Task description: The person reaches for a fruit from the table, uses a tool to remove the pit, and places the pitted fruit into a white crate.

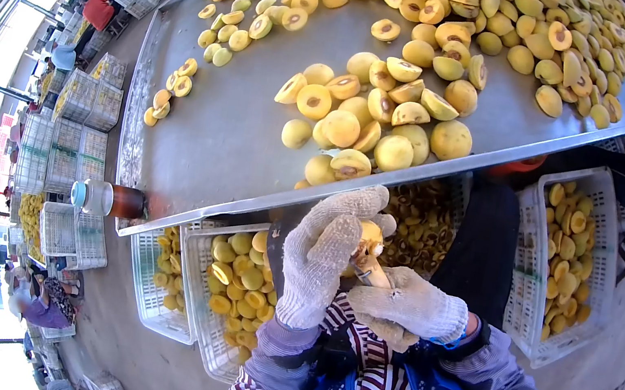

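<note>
Table (216, 129), metal, beyond left hand (330, 246) and right hand (410, 304), both gloved. Crate (193, 268) left of hands, holding fruit. Fruit halves (340, 128) clustered just beyond hands near table edge; could tumble if knuckles knock them. Fruit piece (369, 233) between hands, left fingers curled round it. Tool (375, 276) gripped in right, tip hidden at fruit; if flesh slips in thick knit, tip could jab left glove.

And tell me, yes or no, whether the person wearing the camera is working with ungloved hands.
No, pale knitted gloves cover both the left hand and the right hand.
</note>
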